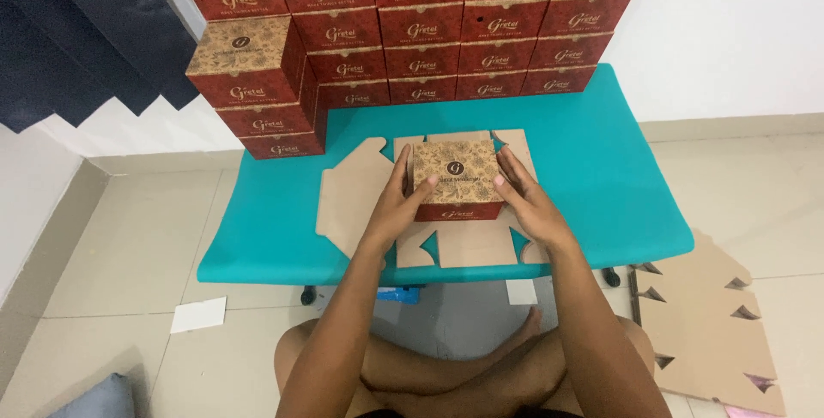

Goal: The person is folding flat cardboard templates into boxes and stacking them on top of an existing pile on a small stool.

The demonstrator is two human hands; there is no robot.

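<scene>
Floor, nearest: the person sits cross-legged on the tiles, with a stack of flat cardboard cut-outs [708,332] lying at their right side, not yet folded. A white paper scrap [198,314] lies on the floor to the left, and a smaller one [521,291] sits under the bench edge.
Left hand: the left hand [396,203] presses flat against the left side of the box, fingers together and reaching up to its top edge.
Right hand: the right hand [524,199] does the same on the right side, so the box is squeezed between both palms.
Box in hand: a small red box with a patterned brown lid [456,179] stands upright near the middle of the teal bench [601,178]; it looks fully formed and closed, so this piece seems all but finished.
Under it: flat brown cardboard blanks [356,199] lie spread on the bench beneath and beside the box, waiting their turn.
Far end: finished red boxes [429,23] are stacked in rows against the wall, plus a shorter stack [257,92] at the left. Many are done; the remaining blanks say more are left.
</scene>
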